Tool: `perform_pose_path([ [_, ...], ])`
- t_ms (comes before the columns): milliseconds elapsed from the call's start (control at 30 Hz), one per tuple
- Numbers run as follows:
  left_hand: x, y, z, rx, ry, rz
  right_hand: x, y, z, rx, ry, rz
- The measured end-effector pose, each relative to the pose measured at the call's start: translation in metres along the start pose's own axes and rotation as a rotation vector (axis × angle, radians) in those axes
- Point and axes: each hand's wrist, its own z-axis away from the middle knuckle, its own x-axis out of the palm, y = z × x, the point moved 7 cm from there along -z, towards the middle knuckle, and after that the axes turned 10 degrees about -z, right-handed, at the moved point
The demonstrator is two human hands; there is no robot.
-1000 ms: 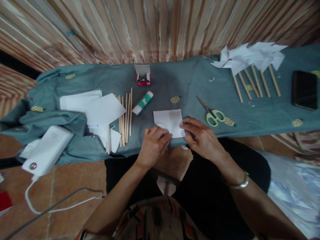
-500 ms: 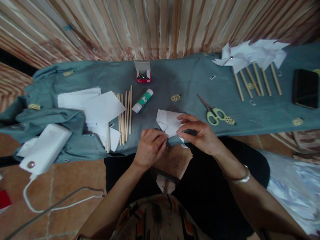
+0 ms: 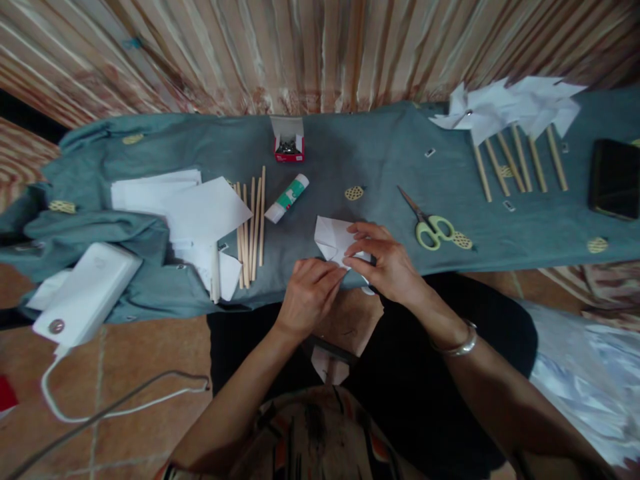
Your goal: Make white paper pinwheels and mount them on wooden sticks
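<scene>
A small white sheet of paper (image 3: 331,233), creased and partly folded, lies at the front edge of the cloth-covered table between my hands. My left hand (image 3: 311,293) is closed on its near edge, fingers pinched together. From the right, my right hand (image 3: 383,263) grips the same paper, its thumb and forefinger close to the left fingertips and the other fingers over the sheet. Part of the paper is hidden under the right fingers. Green-handled scissors (image 3: 434,232) lie to the right of the hands. A glue stick (image 3: 287,199) rests to the left, beyond them.
Several wooden sticks (image 3: 254,230) and white paper sheets (image 3: 207,210) lie at left, near a white power bank (image 3: 87,297) with a cable. An open red box of pins (image 3: 289,150) stands at the back. Several paper pinwheels (image 3: 515,110) and a black phone (image 3: 615,179) are at right.
My right hand has moved left over the paper, closer to my left hand. My left hand has shifted slightly right along the near edge. The view has shifted a little.
</scene>
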Motion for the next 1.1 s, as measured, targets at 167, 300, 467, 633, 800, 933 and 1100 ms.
perform_pose_path([
  [167, 0.0019, -0.0011, 0.0008, -0.017, -0.015, 0.0, -0.0005, 0.0004, 0.0005, 0.003, 0.016, 0.009],
  [300, 0.0024, -0.0016, 0.0009, -0.03, -0.018, 0.016, -0.0001, 0.0015, 0.0009, 0.005, 0.011, 0.009],
  [467, 0.004, -0.0031, 0.0005, -0.056, -0.051, 0.03, -0.0002, 0.002, 0.0011, 0.018, 0.002, 0.01],
  [633, 0.0045, -0.005, -0.0005, -0.085, -0.081, 0.052, -0.0005, 0.0019, 0.0014, 0.027, 0.0, 0.015],
  [800, 0.0054, -0.0051, -0.0014, -0.088, -0.104, 0.051, -0.0005, 0.0016, 0.0023, 0.029, 0.006, 0.016],
  [933, 0.0059, -0.0053, -0.0019, -0.08, -0.098, 0.05, -0.0005, 0.001, 0.0034, 0.019, 0.007, 0.025],
  [1100, 0.0043, -0.0049, -0.002, -0.067, -0.067, 0.058, 0.0002, -0.0008, 0.0037, -0.009, 0.005, 0.033],
])
